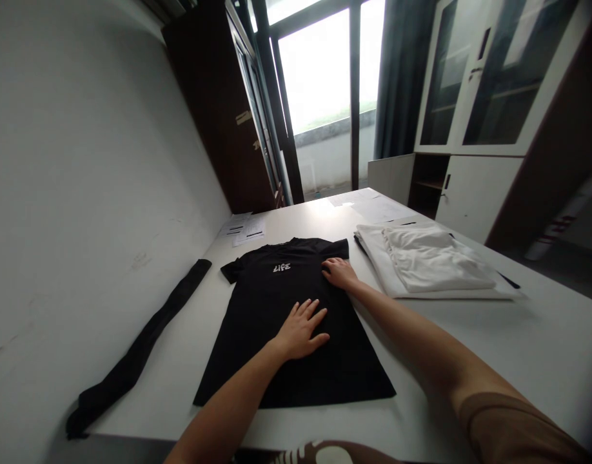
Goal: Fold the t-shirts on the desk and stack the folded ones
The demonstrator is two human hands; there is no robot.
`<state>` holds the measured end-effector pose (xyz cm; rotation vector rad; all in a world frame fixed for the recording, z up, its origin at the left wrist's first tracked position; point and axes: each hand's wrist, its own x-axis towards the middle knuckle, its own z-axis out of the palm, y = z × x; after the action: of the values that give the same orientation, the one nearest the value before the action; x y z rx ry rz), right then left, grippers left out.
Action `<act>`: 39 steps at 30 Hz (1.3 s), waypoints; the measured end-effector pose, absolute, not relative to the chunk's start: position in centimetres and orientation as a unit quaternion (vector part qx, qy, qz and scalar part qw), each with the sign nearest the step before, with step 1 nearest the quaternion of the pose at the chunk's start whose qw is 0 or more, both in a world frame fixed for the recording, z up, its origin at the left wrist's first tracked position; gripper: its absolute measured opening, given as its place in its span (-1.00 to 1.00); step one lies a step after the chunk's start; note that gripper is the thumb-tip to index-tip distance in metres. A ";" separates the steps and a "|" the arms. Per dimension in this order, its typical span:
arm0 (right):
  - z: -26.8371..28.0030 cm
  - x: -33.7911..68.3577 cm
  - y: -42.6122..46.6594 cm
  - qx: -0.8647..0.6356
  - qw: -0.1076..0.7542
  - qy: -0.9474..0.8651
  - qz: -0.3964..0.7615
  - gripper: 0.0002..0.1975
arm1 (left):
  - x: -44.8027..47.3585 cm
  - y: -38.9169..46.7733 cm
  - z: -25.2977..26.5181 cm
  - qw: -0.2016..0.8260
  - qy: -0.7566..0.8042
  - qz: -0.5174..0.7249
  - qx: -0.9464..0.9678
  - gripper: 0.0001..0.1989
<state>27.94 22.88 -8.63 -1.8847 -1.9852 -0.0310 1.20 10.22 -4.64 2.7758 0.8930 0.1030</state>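
Note:
A black T-shirt (271, 322) with small white lettering lies spread out on the white table (170, 393), its collar toward the window and its hem toward me. My left hand (302, 330) rests on the middle of the shirt, palm down with the fingers spread. Near the right sleeve, my right hand (339, 273) touches the shirt's side edge. Its fingers are stretched out and lie on the fabric, with nothing visible in its grasp.
Folded white cloth (436, 258) is stacked at the right, with dark fabric under it. A long black rolled cloth (146, 341) lies along the left wall. Papers with pens (250, 229) lie at the far left, more sheets (373, 205) at the far end. A cabinet (480, 187) stands beyond.

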 end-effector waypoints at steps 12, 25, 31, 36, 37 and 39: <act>-8.3 27.8 22.6 -0.677 0.192 -0.710 -0.008 -0.64 | 0.9 10.7 -4.9 0.109 0.319 0.026 0.941 -0.26; -8.6 27.9 22.8 -0.677 0.198 -0.709 -0.007 -0.65 | 1.1 10.3 -4.6 0.119 0.258 0.024 0.958 -0.25; -8.8 27.9 22.9 -0.675 0.200 -0.710 -0.007 -0.65 | 1.2 10.0 -4.3 0.125 0.231 0.032 0.964 -0.26; -8.7 27.9 22.9 -0.676 0.196 -0.710 -0.009 -0.64 | 1.3 10.0 -4.4 0.128 0.239 0.037 0.962 -0.30; -8.7 27.9 22.9 -0.676 0.195 -0.711 -0.009 -0.64 | 1.4 10.0 -4.5 0.126 0.247 0.040 0.960 -0.31; -8.7 27.9 22.9 -0.675 0.196 -0.711 -0.010 -0.64 | 1.5 10.0 -4.7 0.121 0.263 0.047 0.956 -0.33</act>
<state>27.91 22.88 -8.67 -1.8923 -1.9911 -0.0279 1.46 10.01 -4.67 2.7908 0.7686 0.1381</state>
